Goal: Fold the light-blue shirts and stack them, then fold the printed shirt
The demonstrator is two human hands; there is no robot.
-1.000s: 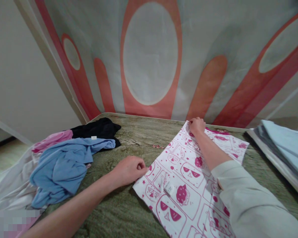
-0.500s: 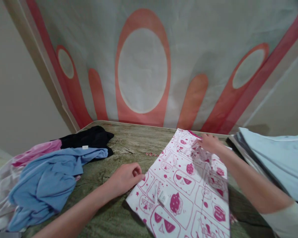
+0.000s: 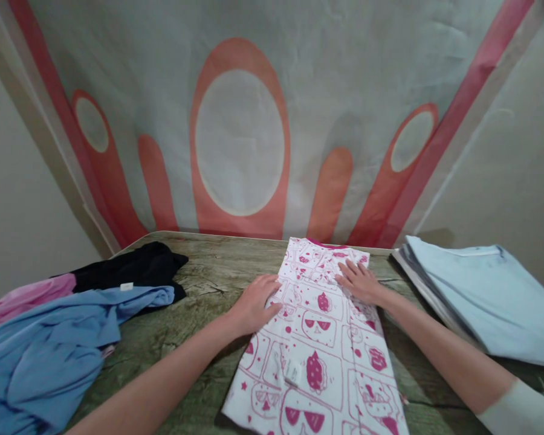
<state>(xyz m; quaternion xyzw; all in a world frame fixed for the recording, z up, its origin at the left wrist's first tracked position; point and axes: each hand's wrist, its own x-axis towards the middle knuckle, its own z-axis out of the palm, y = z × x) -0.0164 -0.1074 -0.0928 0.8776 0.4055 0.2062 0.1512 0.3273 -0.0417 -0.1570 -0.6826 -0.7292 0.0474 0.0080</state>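
Observation:
A white shirt with pink cartoon prints lies on the table in front of me, its sides turned in and its pink neckline at the far end. A small white tag shows on it. My left hand rests at the shirt's left edge, thumb and fingers apart, fingertips touching the cloth. My right hand lies flat on the upper right part, fingers spread. Neither hand grips the fabric.
On the left lies a loose heap with a blue garment, a pink garment and a black garment. A stack of folded clothes, light blue on top, sits at the right. A printed sheet hangs behind the wood-patterned table.
The shirt now lies straighter. My left hand has moved up along its left edge and opened. My right hand has come down from the far right corner to lie flat on the cloth.

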